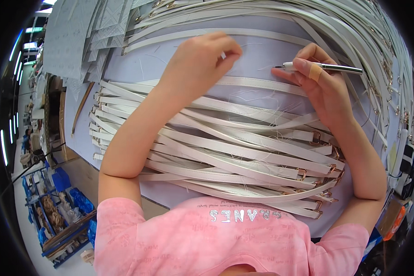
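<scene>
Nearest, a pink printed shirt (225, 239) fills the lower edge. Beyond it a heap of white leather straps with brass buckles (244, 156) lies on the pale lilac tabletop (267, 55). The left hand (200, 62) pinches its grip on a small white scrap; the right hand (324, 85) clasps a slim silver pen-shaped tool (340, 68), tip near a strap.

Directly in front of you a heap of straps (225, 152) lies crosswise on the table (271, 55), buckle ends to your right. Beyond it, one strap (262, 84) lies alone across the table under your hands. Farther back and curving down your right side lie more straps (345, 27). Fabric sheets (73, 37) sit far left.
</scene>
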{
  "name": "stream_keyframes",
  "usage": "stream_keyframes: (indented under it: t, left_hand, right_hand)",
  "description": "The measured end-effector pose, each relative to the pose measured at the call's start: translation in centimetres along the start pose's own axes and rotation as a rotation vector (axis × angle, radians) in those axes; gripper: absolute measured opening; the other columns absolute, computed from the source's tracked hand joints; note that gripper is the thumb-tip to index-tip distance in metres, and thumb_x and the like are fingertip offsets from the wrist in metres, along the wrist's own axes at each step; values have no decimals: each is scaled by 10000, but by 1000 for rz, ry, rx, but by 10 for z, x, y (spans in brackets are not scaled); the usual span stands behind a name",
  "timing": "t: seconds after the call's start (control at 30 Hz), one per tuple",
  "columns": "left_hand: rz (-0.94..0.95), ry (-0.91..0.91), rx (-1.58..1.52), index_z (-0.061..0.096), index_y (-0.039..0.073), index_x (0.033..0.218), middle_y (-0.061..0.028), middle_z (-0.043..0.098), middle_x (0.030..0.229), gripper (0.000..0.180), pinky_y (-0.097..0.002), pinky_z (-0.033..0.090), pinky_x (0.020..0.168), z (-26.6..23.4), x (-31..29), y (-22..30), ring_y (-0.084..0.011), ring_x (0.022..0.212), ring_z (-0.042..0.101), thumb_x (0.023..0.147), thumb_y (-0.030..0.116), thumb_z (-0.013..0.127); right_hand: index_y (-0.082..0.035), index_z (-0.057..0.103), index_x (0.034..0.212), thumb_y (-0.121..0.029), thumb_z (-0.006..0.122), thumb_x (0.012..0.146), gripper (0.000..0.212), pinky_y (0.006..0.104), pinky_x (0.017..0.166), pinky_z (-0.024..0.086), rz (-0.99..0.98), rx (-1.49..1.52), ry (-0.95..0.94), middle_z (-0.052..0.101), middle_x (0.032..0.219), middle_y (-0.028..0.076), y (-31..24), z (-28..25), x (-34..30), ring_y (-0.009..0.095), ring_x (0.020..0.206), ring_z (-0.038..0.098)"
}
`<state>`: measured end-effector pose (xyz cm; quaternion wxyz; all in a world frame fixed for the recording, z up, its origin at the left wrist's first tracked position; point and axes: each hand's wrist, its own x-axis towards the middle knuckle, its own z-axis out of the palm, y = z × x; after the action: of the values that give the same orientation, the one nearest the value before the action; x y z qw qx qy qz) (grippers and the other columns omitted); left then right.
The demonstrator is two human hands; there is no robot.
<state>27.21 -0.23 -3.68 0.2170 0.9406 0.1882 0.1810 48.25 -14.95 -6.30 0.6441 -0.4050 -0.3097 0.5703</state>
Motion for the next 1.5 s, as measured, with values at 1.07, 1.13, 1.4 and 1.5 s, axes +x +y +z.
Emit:
stream_keyframes:
  t: [1.07,1.13,1.4,1.5]
  left_hand:
    - [-46,-628,-255,660,47,907,-66,631,879,122,-312,463,597,-17,-11,15,-203,673,569,814,62,737]
    - [-92,-628,-293,656,52,916,-70,637,898,139,-335,473,625,-22,-7,16,-233,700,586,814,91,743]
    - [-20,-304,-203,642,73,975,-67,631,928,206,-393,497,675,7,-1,15,-274,778,624,824,165,749]
    - [11,-235,-169,642,85,990,-61,626,933,194,-391,504,662,10,-2,16,-258,793,627,838,168,732]
  right_hand:
    - [-15,602,961,-76,599,946,64,362,796,603,-213,-93,-24,558,807,28,-31,1,-9,74,738,528]
    - [-14,602,960,-73,598,945,61,367,803,602,-226,-99,-36,561,813,32,-34,4,-10,75,742,529]
    - [-14,596,929,-76,625,918,70,407,855,589,-188,-169,-55,564,798,26,-25,8,-4,77,759,547]
    - [-17,589,911,-80,637,905,79,423,878,582,-26,-230,-38,567,787,20,-28,3,-6,77,758,554]
